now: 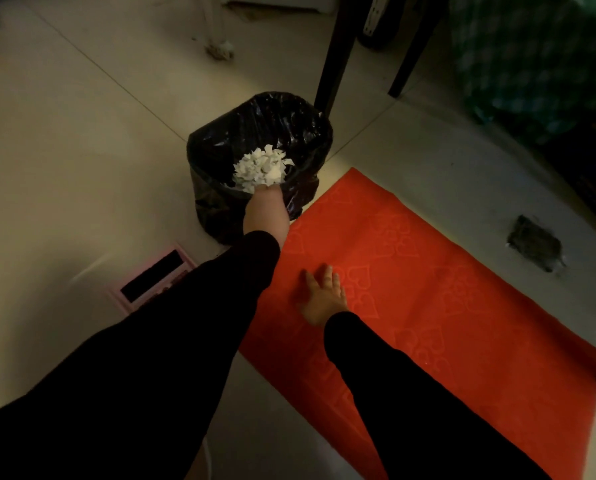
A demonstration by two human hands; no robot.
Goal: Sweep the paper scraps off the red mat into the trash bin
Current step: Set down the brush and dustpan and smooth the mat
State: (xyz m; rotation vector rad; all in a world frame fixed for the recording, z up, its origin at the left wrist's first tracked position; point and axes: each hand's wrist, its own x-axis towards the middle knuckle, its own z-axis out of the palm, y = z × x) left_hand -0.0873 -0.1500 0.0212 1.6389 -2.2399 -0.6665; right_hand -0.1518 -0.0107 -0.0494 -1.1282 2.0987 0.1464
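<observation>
A: Head view, biggest thing first: the tiled floor (81, 150), then the red mat (428, 289) lying flat on it, bare of scraps as far as I can see.

B: And the trash bin (199, 150)?

A: Black-lined, standing on the floor just beside the mat's far corner. A pink framed object (151, 278) lies on the floor to its left, partly under the sleeve.

B: The hands?

A: The left hand (265, 213) reaches over the bin's near rim, cupped around a clump of paper scraps (260, 169) that sits above the bin's mouth. The right hand (324, 296) rests flat on the mat, fingers spread, gripping nothing.

B: So which step?

A: I'd judge the dumping step, nearly the end. The next move calls for loosening the left fingers squarely over the opening so no scrap drifts onto the floor, then checking the mat's dim far edge for stragglers.
</observation>
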